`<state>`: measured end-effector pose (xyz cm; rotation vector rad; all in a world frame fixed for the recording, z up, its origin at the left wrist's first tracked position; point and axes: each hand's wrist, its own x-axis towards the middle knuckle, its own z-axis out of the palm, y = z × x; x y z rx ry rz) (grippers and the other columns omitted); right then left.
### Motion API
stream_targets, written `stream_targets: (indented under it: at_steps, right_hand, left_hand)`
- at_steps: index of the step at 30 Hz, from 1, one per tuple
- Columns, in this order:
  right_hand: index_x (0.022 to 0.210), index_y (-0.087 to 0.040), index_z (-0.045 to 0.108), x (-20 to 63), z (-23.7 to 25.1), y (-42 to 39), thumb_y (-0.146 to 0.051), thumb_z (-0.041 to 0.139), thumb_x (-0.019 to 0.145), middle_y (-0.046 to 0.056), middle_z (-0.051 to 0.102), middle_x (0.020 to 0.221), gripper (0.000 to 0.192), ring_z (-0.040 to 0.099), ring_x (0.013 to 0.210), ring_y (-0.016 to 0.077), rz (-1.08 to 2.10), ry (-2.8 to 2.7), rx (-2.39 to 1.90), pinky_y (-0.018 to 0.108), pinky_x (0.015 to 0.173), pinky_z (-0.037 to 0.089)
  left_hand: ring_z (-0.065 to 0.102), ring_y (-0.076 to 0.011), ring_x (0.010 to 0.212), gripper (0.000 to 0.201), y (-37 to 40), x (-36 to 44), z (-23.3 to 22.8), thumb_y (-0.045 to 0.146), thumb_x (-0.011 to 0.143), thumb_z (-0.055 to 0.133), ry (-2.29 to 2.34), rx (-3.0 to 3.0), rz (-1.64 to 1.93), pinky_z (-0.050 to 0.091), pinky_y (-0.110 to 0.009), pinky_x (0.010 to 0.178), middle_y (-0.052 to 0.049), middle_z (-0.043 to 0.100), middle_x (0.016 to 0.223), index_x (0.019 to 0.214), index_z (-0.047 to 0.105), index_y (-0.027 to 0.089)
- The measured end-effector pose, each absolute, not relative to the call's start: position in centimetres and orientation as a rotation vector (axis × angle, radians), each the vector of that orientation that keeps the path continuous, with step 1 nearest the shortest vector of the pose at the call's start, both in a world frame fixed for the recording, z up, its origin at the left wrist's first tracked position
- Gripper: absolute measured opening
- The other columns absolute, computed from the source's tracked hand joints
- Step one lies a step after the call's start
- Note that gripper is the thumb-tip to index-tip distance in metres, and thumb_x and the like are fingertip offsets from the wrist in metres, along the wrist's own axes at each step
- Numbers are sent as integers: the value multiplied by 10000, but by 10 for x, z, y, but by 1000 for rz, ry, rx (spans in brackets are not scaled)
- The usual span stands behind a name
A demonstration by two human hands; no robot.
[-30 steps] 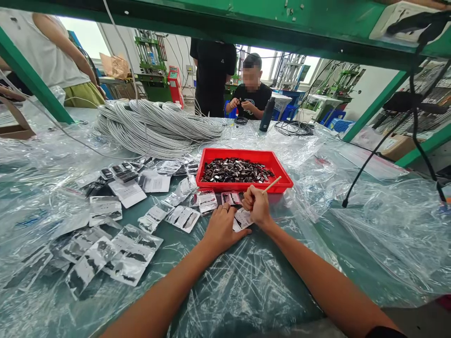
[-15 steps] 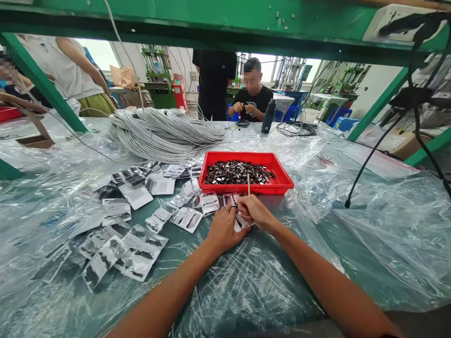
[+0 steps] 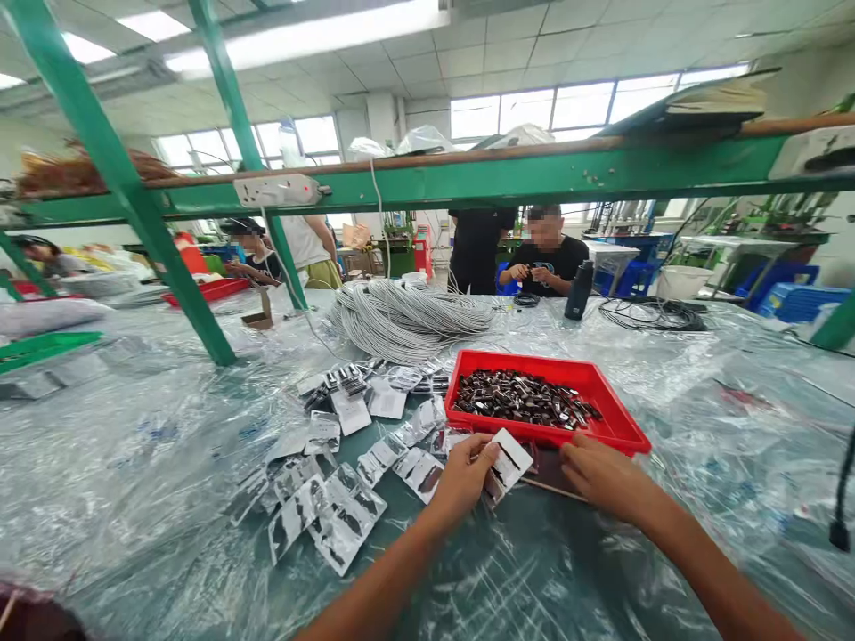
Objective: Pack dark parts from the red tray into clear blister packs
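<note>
Clear plastic sheeting (image 3: 134,463) covers the green table, leaving open room at the near edge and to the far right. Close to the table's middle, the left hand (image 3: 460,476) pinches a small white packet (image 3: 508,463) between thumb and fingers, lifted just in front of the red tray (image 3: 621,427). The right hand (image 3: 601,476) rests beside it, fingers curled down on a thin stick (image 3: 544,485). The tray holds a heap of dark metal parts (image 3: 525,405). Filled packets (image 3: 334,499) lie scattered to the left, grey cable coils (image 3: 407,316) behind.
</note>
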<state>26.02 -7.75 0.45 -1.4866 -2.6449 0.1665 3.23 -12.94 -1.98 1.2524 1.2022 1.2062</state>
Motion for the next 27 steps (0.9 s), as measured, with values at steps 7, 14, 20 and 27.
stream_targets:
  at_steps: [7,14,20,27]
  right_hand:
    - [1166,-122,661,185,54,-48,-257,401,929,186,660,1119,376,633,1023,287,6,-2137,-1146,414,918,500]
    - [1274,-50,587,154,34,-11,-385,343,957,261,579,1339,522,546,1245,353,247,-1934,-1241,474,1019,432]
    - [1004,-127,693,162,25,3,-467,393,947,154,741,874,456,694,806,284,518,-1775,-1266,361,751,490]
    - [914,-168,738,181,-1,33,-238,392,881,87,755,903,355,695,828,229,812,-1782,-1087,337,774,527]
  left_hand:
    - [674,-201,791,354,-64,52,12,385,746,688,1172,1012,1639,522,-300,716,-90,750,948,1004,743,148]
    - [682,-222,874,245,-17,64,23,252,770,603,1278,1094,1775,523,-343,828,-108,758,960,938,742,141]
    - [690,-216,844,245,-6,49,18,302,775,604,1179,1348,1596,527,-324,798,-77,760,900,912,737,148]
    - [686,-221,838,208,9,28,8,284,797,593,1446,1544,1353,532,-348,792,-86,742,918,919,699,154]
